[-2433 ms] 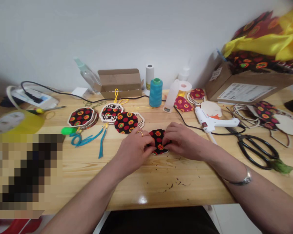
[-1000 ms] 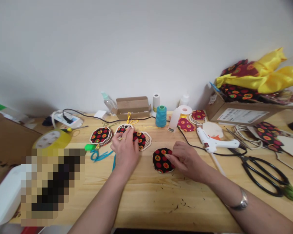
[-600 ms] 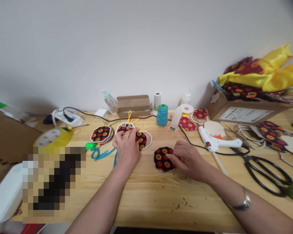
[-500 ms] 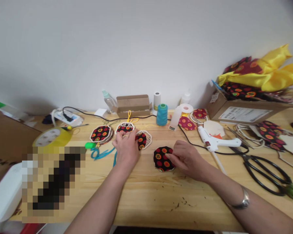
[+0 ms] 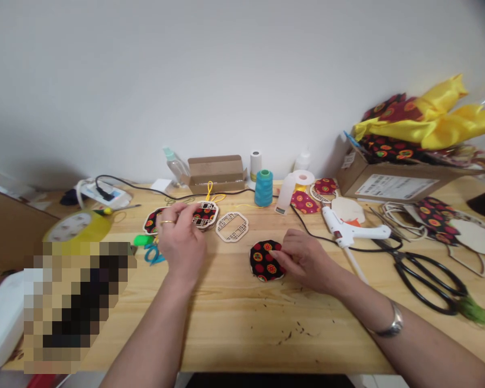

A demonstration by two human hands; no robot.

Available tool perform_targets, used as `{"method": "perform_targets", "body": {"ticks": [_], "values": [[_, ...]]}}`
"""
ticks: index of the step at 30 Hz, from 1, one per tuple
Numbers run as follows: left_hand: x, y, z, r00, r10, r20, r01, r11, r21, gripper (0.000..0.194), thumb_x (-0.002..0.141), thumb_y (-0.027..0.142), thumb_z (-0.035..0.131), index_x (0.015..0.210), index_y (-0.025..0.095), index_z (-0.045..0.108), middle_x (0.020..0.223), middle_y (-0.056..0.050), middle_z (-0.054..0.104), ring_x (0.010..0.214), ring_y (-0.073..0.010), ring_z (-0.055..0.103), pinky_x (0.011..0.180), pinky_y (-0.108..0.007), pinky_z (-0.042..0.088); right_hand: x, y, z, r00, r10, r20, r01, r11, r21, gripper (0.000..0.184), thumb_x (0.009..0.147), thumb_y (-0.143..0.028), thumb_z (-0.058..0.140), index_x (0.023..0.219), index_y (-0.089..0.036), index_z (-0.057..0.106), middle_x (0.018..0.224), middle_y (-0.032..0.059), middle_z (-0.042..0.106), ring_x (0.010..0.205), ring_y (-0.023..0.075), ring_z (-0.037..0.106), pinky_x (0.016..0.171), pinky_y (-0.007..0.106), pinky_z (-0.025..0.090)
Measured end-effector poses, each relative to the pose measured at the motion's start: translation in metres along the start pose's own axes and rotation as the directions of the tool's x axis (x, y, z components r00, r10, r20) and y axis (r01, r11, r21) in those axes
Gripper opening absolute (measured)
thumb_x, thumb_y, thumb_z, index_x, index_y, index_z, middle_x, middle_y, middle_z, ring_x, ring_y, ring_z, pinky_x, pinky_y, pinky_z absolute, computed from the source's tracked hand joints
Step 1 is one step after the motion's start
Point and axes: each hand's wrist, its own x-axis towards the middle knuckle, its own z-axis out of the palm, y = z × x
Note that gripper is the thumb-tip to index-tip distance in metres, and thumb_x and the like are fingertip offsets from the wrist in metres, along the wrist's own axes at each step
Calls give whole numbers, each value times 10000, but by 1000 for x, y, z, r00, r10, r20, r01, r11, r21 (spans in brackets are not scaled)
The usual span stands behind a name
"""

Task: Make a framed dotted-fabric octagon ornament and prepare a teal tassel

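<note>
My right hand [image 5: 307, 261] is closed, its thumb resting on the edge of a round piece of black fabric with red and orange flowers [image 5: 262, 264]. The piece has a pale backing at its rim and lies on the table. My left hand [image 5: 181, 237], fingers bent and apart, is over a flower-printed wooden ornament [image 5: 150, 222] and partly covers it. Its fingertips reach the left edge of a lattice-faced ornament [image 5: 205, 214] with a yellow cord loop. To the right lies a bare wooden lattice frame [image 5: 232, 227]. Whatever is beneath the left hand is hidden.
A white glue gun [image 5: 353, 231] with its black cable and large black scissors [image 5: 428, 283] lie right. Behind are a blue thread cone [image 5: 264, 188], a small cardboard box [image 5: 216, 172] and a fabric-filled carton [image 5: 396, 180]. Yellow tape [image 5: 76, 225] sits left.
My left hand has moved left, away from the lattice frame. The flowered fabric that lay over that frame is gone from it, leaving its lattice uncovered. My right hand stays at the round fabric piece.
</note>
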Motion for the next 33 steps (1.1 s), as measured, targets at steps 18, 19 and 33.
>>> {"method": "perform_targets", "body": {"ticks": [18, 19, 33], "values": [[-22, 13, 21, 809, 233, 540, -269, 963, -13, 189, 776, 361, 594, 931, 257, 627, 966, -69, 674, 1004, -299, 436, 778, -442, 296, -3, -6, 1, 979, -109, 170, 121, 990, -65, 327, 886, -268, 437, 600, -161, 555, 602, 31, 557, 658, 140, 455, 629, 291, 328], [-22, 12, 21, 810, 228, 540, -268, 963, -5, 187, 779, 354, 590, 935, 257, 626, 956, -72, 674, 1001, -300, 436, 772, -439, 299, -3, -7, 1, 979, -112, 169, 123, 990, -61, 327, 885, -265, 436, 597, -162, 550, 599, 30, 555, 657, 140, 456, 627, 291, 328], [-22, 18, 20, 835, 236, 497, -235, 970, -66, 352, 765, 243, 559, 1110, 175, 555, 974, -102, 653, 989, -311, 445, 801, -455, 313, -4, -8, 4, 978, -167, 123, 173, 984, -45, 272, 871, -236, 447, 624, -174, 539, 623, 20, 540, 663, 139, 444, 631, 290, 320]]}}
